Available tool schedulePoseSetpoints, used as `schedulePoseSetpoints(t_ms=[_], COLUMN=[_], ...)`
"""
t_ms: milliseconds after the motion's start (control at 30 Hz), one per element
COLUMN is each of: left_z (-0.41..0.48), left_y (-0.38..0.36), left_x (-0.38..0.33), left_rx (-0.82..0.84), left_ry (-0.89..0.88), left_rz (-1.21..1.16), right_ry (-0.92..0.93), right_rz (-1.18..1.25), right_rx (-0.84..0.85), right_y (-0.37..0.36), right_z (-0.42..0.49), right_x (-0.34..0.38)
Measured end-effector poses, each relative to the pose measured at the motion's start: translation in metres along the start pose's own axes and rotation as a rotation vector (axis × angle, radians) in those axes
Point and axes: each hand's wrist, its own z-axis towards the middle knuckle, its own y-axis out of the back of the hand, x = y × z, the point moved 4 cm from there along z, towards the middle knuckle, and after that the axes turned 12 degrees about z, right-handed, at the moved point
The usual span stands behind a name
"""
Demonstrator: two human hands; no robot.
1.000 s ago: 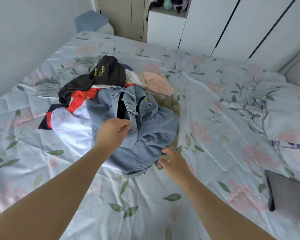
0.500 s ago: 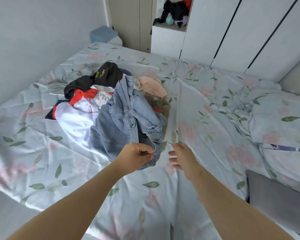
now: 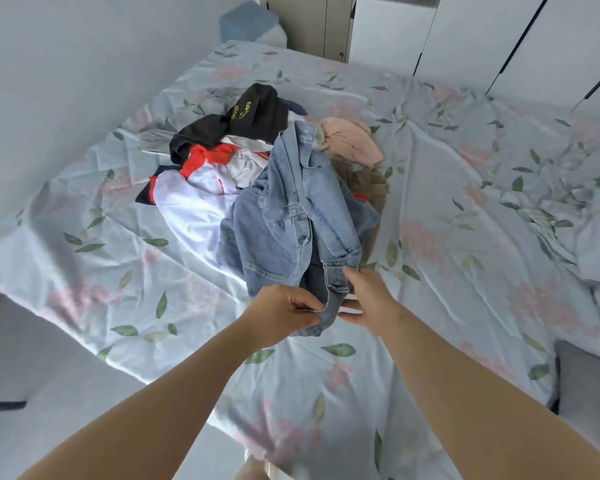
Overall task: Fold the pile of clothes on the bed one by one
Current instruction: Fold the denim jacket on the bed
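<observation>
**Mia:** Where is the jacket?

**Tom:** The blue denim jacket (image 3: 291,216) lies half on top of the pile (image 3: 243,157) on the bed (image 3: 465,220). Its near end is off the side of the pile closest to the person, up in the hands.

**Mia:** What are the hands doing?

**Tom:** The left hand (image 3: 284,315) pinches the jacket's edge between thumb and fingers. The right hand (image 3: 368,299) is right next to it, with its fingers almost straight against the cloth. I can't tell if it has hold of anything.

**Mia:** So what could go wrong?

**Tom:** I think one small pinch is holding a heavy jacket. With a fast pull, the edge could slip out. Then the jacket would flop back on the pile.

**Mia:** Anything else?

**Tom:** Yes. The jacket's far end lies over the white and red shirt (image 3: 194,209) on the pile's left side. It also lies over the brown cloth (image 3: 371,181) on the pile's right side. A hard pull might drag those along and make the pile messier.

**Mia:** And the pink one?

**Tom:** The pink cloth (image 3: 352,143) is at the back of the pile, just beside the jacket's top. Maybe it gets tugged too.

**Mia:** What would help?

**Tom:** I think a good hold with both hands, then lifting up, not sideways.
</observation>
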Motion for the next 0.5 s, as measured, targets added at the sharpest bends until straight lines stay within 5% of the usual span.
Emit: schedulePoseSetpoints(t_ms=[200,333,500], left_z=[0.024,0.054,0.087], left_y=[0.012,0.022,0.019], left_x=[0.016,0.042,0.063], left_rx=[0.026,-0.079,-0.120], left_ry=[0.068,0.218,0.315], left_rz=[-0.061,-0.058,0.102], right_ry=[0.121,0.176,-0.189], right_rz=[-0.022,-0.685,-1.151], right_rx=[-0.093,-0.010,0.233], right_y=[-0.017,0.007,0.052], right_z=[0.034,0.036,0.022], right_x=[0.017,-0.002,-0.066])
